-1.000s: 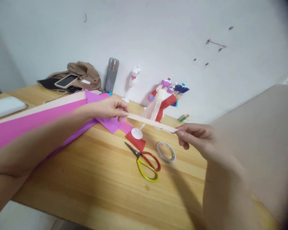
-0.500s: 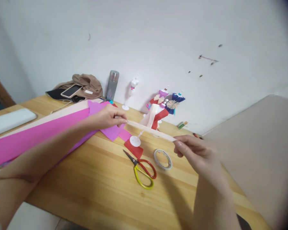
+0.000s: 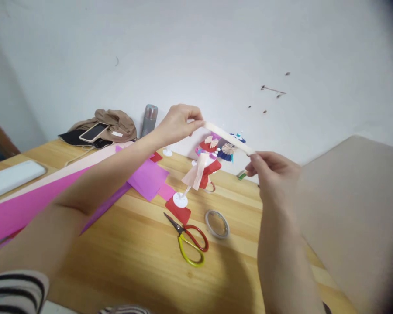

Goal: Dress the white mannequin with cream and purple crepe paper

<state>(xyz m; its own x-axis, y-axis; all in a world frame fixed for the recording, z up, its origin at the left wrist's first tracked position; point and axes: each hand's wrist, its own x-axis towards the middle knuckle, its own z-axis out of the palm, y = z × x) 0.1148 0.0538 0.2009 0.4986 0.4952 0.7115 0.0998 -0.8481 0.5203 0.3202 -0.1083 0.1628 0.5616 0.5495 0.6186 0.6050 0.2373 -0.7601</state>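
A narrow pale pink paper strip [image 3: 227, 137] is stretched between my two hands, in the air above the table. My left hand [image 3: 182, 124] pinches its left end between thumb and fingers. The right end, a little lower, is pinched by my right hand [image 3: 271, 168]. Below and behind the strip stands a small white mannequin dressed in pale pink and red paper [image 3: 201, 171], tilted in view, its round white base [image 3: 180, 200] by a red paper piece [image 3: 180, 213]. Scissors [image 3: 185, 240] with one red and one yellow handle lie nearer me, beside a roll of tape [image 3: 217, 224].
Sheets of magenta [image 3: 46, 192] and purple paper [image 3: 149, 179] spread over the table's left. Behind are a phone [image 3: 94, 132] on a brown cloth [image 3: 118, 123], a grey bottle [image 3: 149, 121] and further dressed mannequins [image 3: 228, 149] by the wall. A white box-like object [image 3: 15, 179] lies far left.
Both hands have risen with the strip, the left one also moving right, so they are closer together. The view has shifted slightly, and a striped sleeve now shows at lower left.
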